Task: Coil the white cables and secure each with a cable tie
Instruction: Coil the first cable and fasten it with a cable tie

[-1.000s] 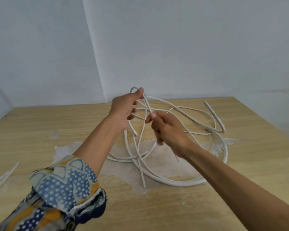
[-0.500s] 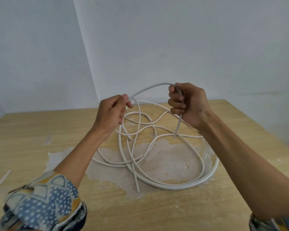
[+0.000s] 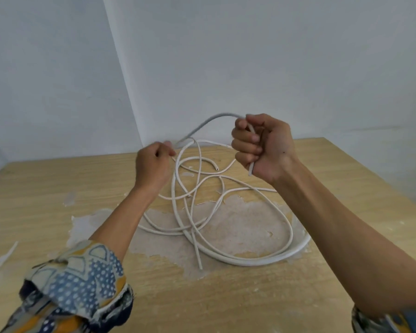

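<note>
**Item: white cables [image 3: 195, 188], loose lot.** Lie tangled at the centre of the wooden surface [image 3: 58, 183], on a worn pale patch. None is coiled or tied.

**Piece in hand: thick cable [image 3: 223, 114].** One end is raised above the tangle. The rest drops to a wide loop at lower right of the tangle.
- Right grip [image 3: 262, 146]: fist clamped round the cable, a short stub showing below the fist.
- Left grip [image 3: 154, 164]: fingers curled, apparently pinching the same cable where its arc comes down.

**Handling (judged).**
- Light.
- Springy, not limp: the span between the grips holds a smooth arch.
- The smooth jacket is likely to slide through a slack hold.
- Expect coils to spring open until bound.
- The thinner strands cross it and may drag along.

**Where to hold.** Near the free end as the anchor, the other grip feeding length in even loops.

**Accessory:** pale strips [image 3: 0, 259] at the lower left edge, probably cable ties, well apart from the tangle.
</note>
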